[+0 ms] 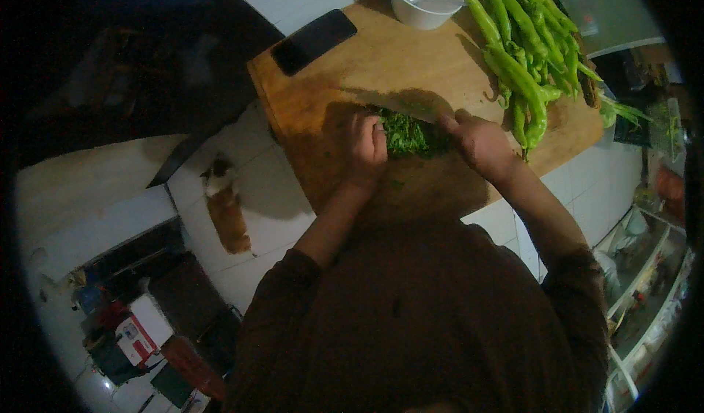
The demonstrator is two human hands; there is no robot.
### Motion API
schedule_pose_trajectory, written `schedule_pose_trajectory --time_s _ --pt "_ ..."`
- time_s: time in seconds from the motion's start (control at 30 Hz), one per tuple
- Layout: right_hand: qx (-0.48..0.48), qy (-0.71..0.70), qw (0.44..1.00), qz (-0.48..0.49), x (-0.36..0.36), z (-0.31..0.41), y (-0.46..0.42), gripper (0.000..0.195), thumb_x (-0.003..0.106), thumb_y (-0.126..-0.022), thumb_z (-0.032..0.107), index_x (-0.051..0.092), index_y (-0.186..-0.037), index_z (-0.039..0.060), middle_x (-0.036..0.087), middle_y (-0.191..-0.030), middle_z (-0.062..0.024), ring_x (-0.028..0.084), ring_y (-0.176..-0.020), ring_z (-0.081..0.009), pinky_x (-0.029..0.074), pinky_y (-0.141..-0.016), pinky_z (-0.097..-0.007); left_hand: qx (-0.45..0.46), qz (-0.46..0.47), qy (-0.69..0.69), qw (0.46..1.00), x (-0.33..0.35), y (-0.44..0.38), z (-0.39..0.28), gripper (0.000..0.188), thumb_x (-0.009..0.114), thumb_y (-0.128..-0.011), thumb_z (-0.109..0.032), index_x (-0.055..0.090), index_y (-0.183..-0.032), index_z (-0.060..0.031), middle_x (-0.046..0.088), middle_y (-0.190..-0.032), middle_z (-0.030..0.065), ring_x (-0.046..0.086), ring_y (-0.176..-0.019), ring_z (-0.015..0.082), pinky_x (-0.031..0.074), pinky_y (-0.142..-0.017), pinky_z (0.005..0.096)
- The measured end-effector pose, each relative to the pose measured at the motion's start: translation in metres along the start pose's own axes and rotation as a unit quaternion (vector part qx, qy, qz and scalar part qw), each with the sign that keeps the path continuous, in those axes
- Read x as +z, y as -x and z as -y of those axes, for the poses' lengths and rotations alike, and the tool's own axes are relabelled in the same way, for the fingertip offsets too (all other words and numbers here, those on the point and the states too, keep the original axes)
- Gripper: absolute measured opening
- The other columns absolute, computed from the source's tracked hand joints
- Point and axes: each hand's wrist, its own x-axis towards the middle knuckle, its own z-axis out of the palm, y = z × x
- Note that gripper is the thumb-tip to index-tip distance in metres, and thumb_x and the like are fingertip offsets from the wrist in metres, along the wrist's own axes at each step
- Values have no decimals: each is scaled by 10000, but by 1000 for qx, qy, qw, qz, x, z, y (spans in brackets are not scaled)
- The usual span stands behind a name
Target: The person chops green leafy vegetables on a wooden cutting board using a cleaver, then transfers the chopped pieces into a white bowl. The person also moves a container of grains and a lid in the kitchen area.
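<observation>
My right hand (484, 143) grips the handle end of a kitchen knife (399, 102). Its broad blade points left, above and along the far side of a pile of chopped leafy greens (410, 135). Curled fingers of my left hand (369, 146) press on the left end of the greens, just on my side of the blade; the fingertips are partly hidden. Both hands work over a wooden board (385, 44). Small green bits are scattered on the wood around the pile.
Long green peppers (531, 55) are heaped at the board's right. At the far edge stands a white bowl (423, 14) with a spoon inside. A dark smartphone (314, 41) lies at the far left. On the tiled floor, left, is a cat (228, 209). Wire shelving (643, 281) stands right.
</observation>
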Motion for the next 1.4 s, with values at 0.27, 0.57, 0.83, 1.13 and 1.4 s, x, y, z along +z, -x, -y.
schedule_pose_trajectory --time_s 0.27,0.57,0.83,1.13,1.4 --pt "197 -113 972 -52 -32 25 69 339 567 -843 38 519 -1172 109 620 -945 -191 627 -796 -398 506 -635 -473 -129 -10 68 989 -5 -9 -16 216 516 -927 -88 536 -1111 22 563 -1010 200 542 -933 373 443 -844 430" --pt "265 -89 960 28 28 58 88 448 539 -850 20 383 -1270 2 597 -1035 -298 617 -821 -477 519 -686 -518 -8 129 -107 986 1 -21 -18 393 447 -1005 -244 473 -1309 4 521 -1284 262 488 -1177 434 376 -1029 465" --pt "203 -221 946 -120 -5 61 64 287 487 -920 42 458 -1205 45 610 -867 -222 605 -683 -403 516 -599 -456 81 138 -61 985 -14 -17 -38 479 511 -955 -209 439 -1376 8 440 -1386 255 366 -1337 412 278 -1111 476" --pt "311 -673 671 -17 -46 59 44 352 506 -936 66 442 -1281 52 576 -796 -44 535 -567 -107 471 -482 -251 314 300 -91 896 -23 1 -109 674 517 -909 -517 456 -1395 -54 341 -1517 112 223 -1455 297 9 -1054 743" --pt "315 -714 624 36 -69 65 55 427 507 -857 14 463 -1281 23 621 -792 -70 526 -506 -91 451 -440 -238 305 283 -159 895 -25 -22 -94 656 507 -911 -517 481 -1367 -47 328 -1527 134 261 -1440 286 27 -1063 733"
